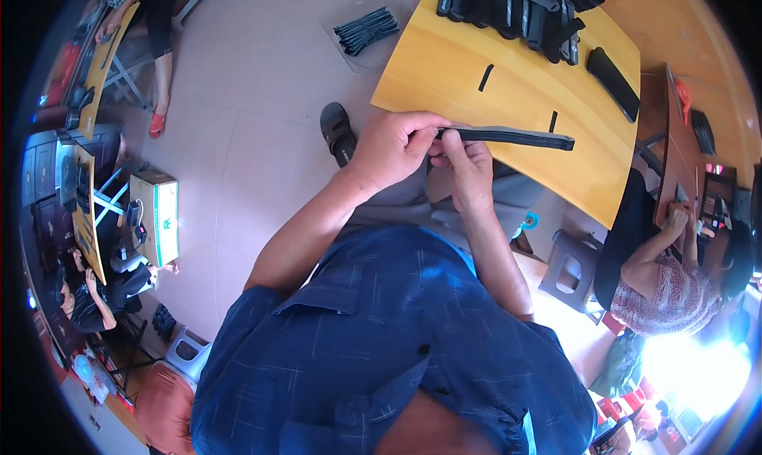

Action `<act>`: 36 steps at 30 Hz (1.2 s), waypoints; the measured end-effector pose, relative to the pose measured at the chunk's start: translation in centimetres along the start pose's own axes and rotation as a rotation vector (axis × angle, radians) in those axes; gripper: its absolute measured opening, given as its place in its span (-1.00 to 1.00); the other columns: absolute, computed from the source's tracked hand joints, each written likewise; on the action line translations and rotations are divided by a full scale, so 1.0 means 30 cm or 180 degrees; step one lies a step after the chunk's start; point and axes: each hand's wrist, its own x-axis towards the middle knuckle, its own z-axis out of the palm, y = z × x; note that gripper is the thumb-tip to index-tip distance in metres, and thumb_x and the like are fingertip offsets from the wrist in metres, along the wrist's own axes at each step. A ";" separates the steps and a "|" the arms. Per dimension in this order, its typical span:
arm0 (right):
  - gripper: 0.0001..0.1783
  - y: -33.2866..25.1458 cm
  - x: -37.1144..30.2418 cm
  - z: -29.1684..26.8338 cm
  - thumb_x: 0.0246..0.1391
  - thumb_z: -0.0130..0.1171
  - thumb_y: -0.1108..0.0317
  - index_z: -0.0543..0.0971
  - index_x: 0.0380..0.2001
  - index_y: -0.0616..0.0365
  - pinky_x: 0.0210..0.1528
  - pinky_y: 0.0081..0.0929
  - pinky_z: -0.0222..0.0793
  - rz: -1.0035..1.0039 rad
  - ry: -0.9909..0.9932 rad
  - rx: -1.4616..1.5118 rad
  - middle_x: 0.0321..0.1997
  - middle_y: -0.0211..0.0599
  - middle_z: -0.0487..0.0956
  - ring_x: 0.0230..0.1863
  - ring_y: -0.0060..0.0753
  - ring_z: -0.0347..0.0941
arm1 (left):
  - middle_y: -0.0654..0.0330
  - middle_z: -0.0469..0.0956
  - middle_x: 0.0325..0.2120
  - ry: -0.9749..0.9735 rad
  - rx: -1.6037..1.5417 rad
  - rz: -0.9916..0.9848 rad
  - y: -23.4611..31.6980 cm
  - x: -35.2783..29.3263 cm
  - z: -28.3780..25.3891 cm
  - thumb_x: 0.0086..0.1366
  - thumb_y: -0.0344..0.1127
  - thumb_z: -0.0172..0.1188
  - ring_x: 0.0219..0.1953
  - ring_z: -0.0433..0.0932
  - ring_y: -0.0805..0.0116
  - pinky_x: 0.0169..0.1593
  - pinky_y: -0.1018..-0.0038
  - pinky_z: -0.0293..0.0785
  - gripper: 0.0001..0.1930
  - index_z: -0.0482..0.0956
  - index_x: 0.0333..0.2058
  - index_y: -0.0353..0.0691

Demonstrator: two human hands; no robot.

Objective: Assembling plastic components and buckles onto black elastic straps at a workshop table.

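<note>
Long, flat, black fabric-like strip (520, 138), probably light and springy, best held at its end, where left hand (390, 147) and right hand (470, 169) pinch it.

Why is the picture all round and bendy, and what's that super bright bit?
Head view, edges: the fisheye lens bows the yellow table and leaves black corners; head view, lower right: white glare washes out detail, and its source can't be made out; head view, middle: the black strip in the fingers looks fairly clear.
</note>
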 end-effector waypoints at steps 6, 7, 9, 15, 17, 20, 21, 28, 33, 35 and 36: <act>-0.66 -0.022 -0.013 -0.024 0.39 0.25 0.17 0.61 -0.04 0.29 -0.16 -0.51 0.52 0.0156 -0.0152 0.0092 -0.21 -0.25 0.72 -0.22 -0.50 0.62 | 0.14 0.76 -0.30 -0.0539 -0.0448 -0.0333 0.029 0.006 -0.029 0.41 -0.50 0.14 -0.30 0.68 0.50 -0.13 0.54 0.59 -0.76 0.71 -0.02 -0.29; -0.66 -0.030 -0.019 -0.024 0.40 0.25 0.17 0.62 -0.06 0.28 -0.15 -0.50 0.53 0.0123 -0.0224 0.0129 -0.22 -0.24 0.72 -0.22 -0.49 0.63 | 0.14 0.76 -0.30 -0.0536 -0.0446 -0.0327 0.042 0.004 -0.037 0.41 -0.50 0.14 -0.30 0.68 0.50 -0.13 0.54 0.59 -0.76 0.71 -0.02 -0.29; -0.67 -0.044 -0.033 -0.019 0.40 0.25 0.18 0.62 -0.09 0.28 -0.15 -0.50 0.54 0.0079 -0.0278 0.0161 -0.23 -0.24 0.72 -0.23 -0.49 0.63 | 0.16 0.75 -0.28 -0.0641 -0.0711 -0.0299 0.071 -0.004 -0.045 0.43 -0.51 0.13 -0.30 0.66 0.51 -0.13 0.54 0.59 -0.73 0.69 0.02 -0.29; -0.72 -0.057 -0.053 0.024 0.37 0.29 0.28 0.64 -0.03 0.29 -0.17 -0.57 0.54 -0.0309 -0.0041 0.0269 -0.25 -0.32 0.71 -0.25 -0.55 0.61 | 0.23 0.72 -0.29 -0.0647 -0.1341 -0.0403 0.064 -0.015 -0.038 0.46 -0.53 0.09 -0.27 0.64 0.55 -0.12 0.56 0.58 -0.72 0.67 0.06 -0.33; -0.71 -0.050 -0.057 0.027 0.33 0.32 0.38 0.61 0.03 0.31 -0.15 -0.64 0.51 -0.0633 0.0114 -0.0109 -0.25 -0.39 0.68 -0.25 -0.62 0.57 | 0.22 0.72 -0.29 -0.0488 -0.1263 -0.0315 0.067 -0.030 -0.020 0.45 -0.54 0.10 -0.28 0.64 0.55 -0.12 0.56 0.57 -0.72 0.67 0.06 -0.33; -0.70 -0.039 -0.055 0.036 0.31 0.32 0.45 0.59 0.05 0.33 -0.14 -0.66 0.48 -0.0911 0.0258 -0.0170 -0.24 -0.41 0.67 -0.24 -0.67 0.53 | 0.19 0.73 -0.28 -0.0206 -0.1007 -0.0177 0.091 -0.042 -0.007 0.45 -0.55 0.10 -0.28 0.63 0.56 -0.12 0.56 0.57 -0.73 0.67 0.04 -0.34; -0.70 -0.041 -0.056 0.038 0.31 0.32 0.45 0.59 0.05 0.33 -0.14 -0.66 0.48 -0.0910 0.0254 -0.0170 -0.24 -0.41 0.67 -0.24 -0.67 0.53 | 0.18 0.74 -0.27 -0.0082 -0.0828 -0.0122 0.097 -0.042 -0.005 0.45 -0.55 0.11 -0.28 0.63 0.57 -0.12 0.56 0.57 -0.74 0.68 0.03 -0.34; -0.70 -0.058 -0.052 0.019 0.31 0.30 0.47 0.58 0.06 0.32 -0.15 -0.67 0.46 -0.0779 0.0068 -0.0501 -0.21 -0.42 0.67 -0.22 -0.69 0.52 | 0.03 0.72 -0.40 0.0291 -0.0015 0.0435 0.075 -0.036 -0.010 0.32 -0.52 0.24 -0.41 0.72 0.21 -0.31 0.41 0.59 -0.80 0.75 -0.13 -0.21; -0.73 -0.091 -0.054 -0.043 0.31 0.26 0.50 0.57 0.04 0.29 -0.13 -0.66 0.45 -0.0113 -0.0255 -0.0685 -0.21 -0.42 0.67 -0.20 -0.69 0.53 | 0.06 0.73 -0.41 -0.0145 0.0837 0.1243 0.069 -0.015 -0.064 0.25 -0.57 0.30 -0.45 0.72 0.19 -0.38 0.39 0.58 -0.81 0.75 -0.20 -0.20; -0.74 -0.118 -0.047 -0.052 0.30 0.22 0.55 0.58 0.04 0.28 -0.12 -0.63 0.47 -0.0150 -0.0733 -0.0937 -0.19 -0.40 0.68 -0.19 -0.66 0.55 | 0.08 0.74 -0.41 -0.0257 0.0822 0.1224 0.071 -0.010 -0.078 0.25 -0.58 0.29 -0.44 0.72 0.20 -0.38 0.40 0.58 -0.81 0.75 -0.20 -0.20; -0.74 -0.126 -0.045 -0.048 0.30 0.22 0.55 0.58 0.04 0.28 -0.12 -0.63 0.47 -0.0148 -0.0722 -0.0933 -0.19 -0.40 0.68 -0.19 -0.66 0.55 | 0.09 0.74 -0.41 -0.0362 0.0805 0.1199 0.071 -0.010 -0.082 0.26 -0.58 0.28 -0.43 0.73 0.21 -0.37 0.41 0.59 -0.81 0.76 -0.21 -0.19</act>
